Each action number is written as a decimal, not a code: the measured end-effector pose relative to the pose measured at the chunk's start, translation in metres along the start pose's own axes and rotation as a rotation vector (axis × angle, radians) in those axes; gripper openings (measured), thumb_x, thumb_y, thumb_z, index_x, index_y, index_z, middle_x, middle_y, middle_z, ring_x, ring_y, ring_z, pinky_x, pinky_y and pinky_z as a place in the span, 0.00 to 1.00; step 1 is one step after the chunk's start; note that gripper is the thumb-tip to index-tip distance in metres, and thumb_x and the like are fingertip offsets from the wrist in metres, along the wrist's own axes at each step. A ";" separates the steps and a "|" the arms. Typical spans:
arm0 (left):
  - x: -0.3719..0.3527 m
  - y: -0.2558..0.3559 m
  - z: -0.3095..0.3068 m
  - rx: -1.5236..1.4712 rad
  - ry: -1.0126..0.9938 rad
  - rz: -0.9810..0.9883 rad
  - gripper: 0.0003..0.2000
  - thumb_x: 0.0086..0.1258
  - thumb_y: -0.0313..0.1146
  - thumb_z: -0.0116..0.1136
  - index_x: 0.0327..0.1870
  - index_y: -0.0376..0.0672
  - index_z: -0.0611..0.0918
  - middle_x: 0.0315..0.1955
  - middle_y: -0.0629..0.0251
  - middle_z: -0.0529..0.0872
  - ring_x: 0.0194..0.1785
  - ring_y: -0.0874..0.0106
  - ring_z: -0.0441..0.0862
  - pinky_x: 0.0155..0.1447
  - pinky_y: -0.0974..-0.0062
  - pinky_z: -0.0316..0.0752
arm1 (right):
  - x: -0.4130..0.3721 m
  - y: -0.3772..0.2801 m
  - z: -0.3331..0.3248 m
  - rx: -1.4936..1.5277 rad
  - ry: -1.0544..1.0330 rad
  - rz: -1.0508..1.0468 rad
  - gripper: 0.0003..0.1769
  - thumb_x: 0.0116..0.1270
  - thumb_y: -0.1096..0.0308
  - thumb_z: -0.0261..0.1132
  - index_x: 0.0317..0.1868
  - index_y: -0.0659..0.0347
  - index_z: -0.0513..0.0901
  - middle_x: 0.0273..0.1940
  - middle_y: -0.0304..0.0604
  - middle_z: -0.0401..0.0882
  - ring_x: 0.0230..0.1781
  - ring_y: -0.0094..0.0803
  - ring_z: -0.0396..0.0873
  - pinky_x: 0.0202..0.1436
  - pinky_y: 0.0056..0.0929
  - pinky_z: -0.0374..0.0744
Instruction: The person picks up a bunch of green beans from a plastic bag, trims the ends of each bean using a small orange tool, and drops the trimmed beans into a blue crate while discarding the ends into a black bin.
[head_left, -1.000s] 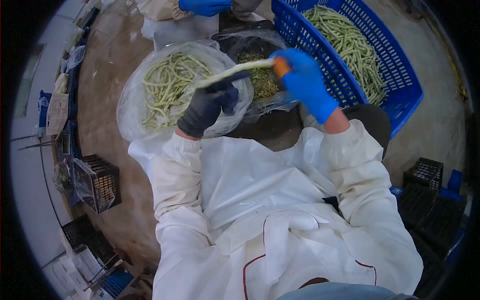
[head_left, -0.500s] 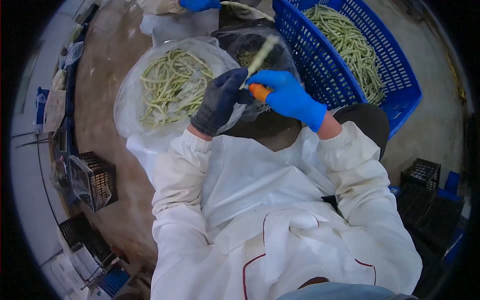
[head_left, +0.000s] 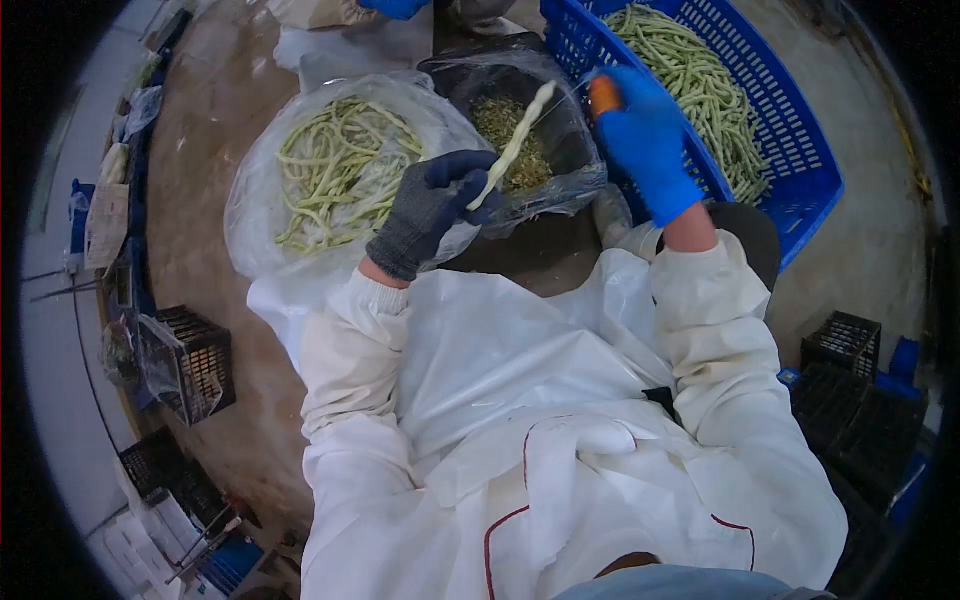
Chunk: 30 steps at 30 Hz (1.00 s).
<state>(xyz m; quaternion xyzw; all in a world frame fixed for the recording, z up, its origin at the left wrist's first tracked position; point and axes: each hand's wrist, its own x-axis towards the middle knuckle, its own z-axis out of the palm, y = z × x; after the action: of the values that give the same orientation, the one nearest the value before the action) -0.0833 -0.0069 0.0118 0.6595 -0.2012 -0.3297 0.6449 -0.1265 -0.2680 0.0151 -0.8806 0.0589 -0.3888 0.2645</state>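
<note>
So the pale bean (head_left: pixel 512 152) stuck up at a slant from the left hand (head_left: pixel 435 210), in front of the black tub (head_left: pixel 568 125) of chopped-looking scraps (head_left: pixel 507 128). That hand, in a dark knit-looking glove, was pinching the bean by its lower end, thumb on one side and fingers on the other. The right hand (head_left: pixel 650 150), blue-gloved, was curled around an orange handle (head_left: pixel 603 97) beside the crate; whatever was on the business end was too blurry for me to tell, but the handle was well apart from the bean. Handling-wise I'd have called it super light, and stiff enough to hold itself up from one end, though it looked lumpy and a bit wavy, so a hard bend would probably have snapped or creased it. Couldn't tell if the skin was wet; if it was, I'd have expected some slip, and a knit glove ought to grip better. Best hold imo was a gentle pinch near the bottom end, leaving the upper length free, no crushing needed. The longer strands (head_left: pixel 345 180) in the clear plastic bag (head_left: pixel 252 190) looked way floppier, loops everywhere, while the blue crate (head_left: pixel 812 205) held a big heap of green beans (head_left: pixel 690 80).
</note>
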 end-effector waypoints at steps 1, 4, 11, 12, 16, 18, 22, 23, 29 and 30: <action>-0.001 -0.002 -0.005 0.017 0.025 -0.031 0.14 0.72 0.30 0.56 0.54 0.34 0.79 0.33 0.65 0.84 0.33 0.77 0.80 0.36 0.81 0.76 | 0.010 0.009 -0.011 -0.049 0.083 0.057 0.09 0.59 0.66 0.66 0.38 0.59 0.85 0.34 0.53 0.83 0.32 0.50 0.82 0.36 0.40 0.78; -0.003 -0.018 -0.021 0.023 0.135 -0.135 0.14 0.71 0.31 0.56 0.55 0.35 0.80 0.33 0.65 0.84 0.32 0.79 0.79 0.35 0.81 0.75 | 0.035 0.032 -0.050 0.104 0.292 0.256 0.11 0.60 0.70 0.65 0.42 0.62 0.85 0.34 0.52 0.85 0.31 0.39 0.83 0.37 0.33 0.79; 0.000 -0.024 -0.021 0.155 0.283 -0.050 0.14 0.68 0.25 0.57 0.54 0.37 0.80 0.31 0.70 0.82 0.31 0.81 0.77 0.35 0.83 0.73 | 0.019 0.031 -0.017 0.059 -0.066 -0.061 0.22 0.55 0.75 0.66 0.54 0.61 0.82 0.47 0.48 0.84 0.43 0.30 0.81 0.47 0.29 0.78; 0.001 -0.024 -0.019 0.232 0.286 0.005 0.15 0.67 0.24 0.58 0.55 0.37 0.80 0.31 0.71 0.81 0.30 0.82 0.76 0.35 0.84 0.73 | 0.007 0.032 -0.006 0.106 -0.188 -0.002 0.24 0.57 0.75 0.64 0.56 0.61 0.80 0.49 0.48 0.83 0.46 0.30 0.81 0.47 0.30 0.78; -0.001 -0.009 0.001 0.150 0.278 0.080 0.18 0.64 0.22 0.59 0.56 0.39 0.80 0.29 0.73 0.79 0.29 0.83 0.72 0.36 0.85 0.70 | -0.009 -0.001 0.012 0.563 -0.512 0.381 0.23 0.61 0.72 0.62 0.58 0.62 0.79 0.50 0.47 0.83 0.46 0.31 0.82 0.47 0.30 0.79; -0.002 -0.006 0.008 0.261 0.278 0.120 0.19 0.63 0.21 0.59 0.57 0.41 0.80 0.30 0.73 0.79 0.30 0.84 0.71 0.36 0.84 0.70 | -0.008 -0.009 0.015 0.713 -0.548 0.625 0.21 0.62 0.71 0.61 0.57 0.63 0.80 0.48 0.45 0.83 0.42 0.29 0.83 0.44 0.27 0.79; 0.002 -0.006 0.010 0.463 0.330 0.340 0.19 0.63 0.21 0.60 0.57 0.42 0.80 0.29 0.73 0.78 0.31 0.83 0.72 0.37 0.83 0.70 | -0.003 -0.011 0.008 0.772 -0.603 0.768 0.17 0.62 0.72 0.61 0.52 0.65 0.83 0.43 0.43 0.84 0.35 0.23 0.82 0.39 0.23 0.78; 0.002 -0.006 0.010 0.487 0.337 0.382 0.19 0.63 0.21 0.60 0.57 0.42 0.80 0.29 0.72 0.78 0.31 0.81 0.73 0.37 0.82 0.71 | -0.004 -0.010 0.008 0.768 -0.616 0.702 0.17 0.62 0.72 0.61 0.51 0.64 0.84 0.41 0.43 0.84 0.35 0.22 0.81 0.39 0.23 0.78; 0.006 -0.007 0.012 0.925 0.269 0.451 0.19 0.59 0.26 0.62 0.53 0.40 0.80 0.31 0.54 0.81 0.33 0.60 0.80 0.41 0.67 0.74 | -0.001 -0.012 -0.011 0.710 -0.578 0.414 0.13 0.59 0.76 0.63 0.45 0.60 0.87 0.34 0.39 0.83 0.32 0.20 0.75 0.41 0.21 0.75; 0.010 -0.032 0.004 0.951 0.235 0.438 0.18 0.59 0.32 0.62 0.52 0.42 0.81 0.33 0.53 0.83 0.36 0.56 0.81 0.43 0.61 0.75 | 0.008 -0.025 -0.025 0.664 -0.468 0.331 0.12 0.60 0.77 0.63 0.44 0.61 0.86 0.35 0.38 0.83 0.35 0.22 0.76 0.44 0.22 0.75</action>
<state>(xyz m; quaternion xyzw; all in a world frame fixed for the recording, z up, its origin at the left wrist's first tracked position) -0.0842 -0.0135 -0.0212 0.8538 -0.3878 0.0162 0.3469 -0.1414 -0.2596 0.0474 -0.7907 0.0095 -0.1288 0.5984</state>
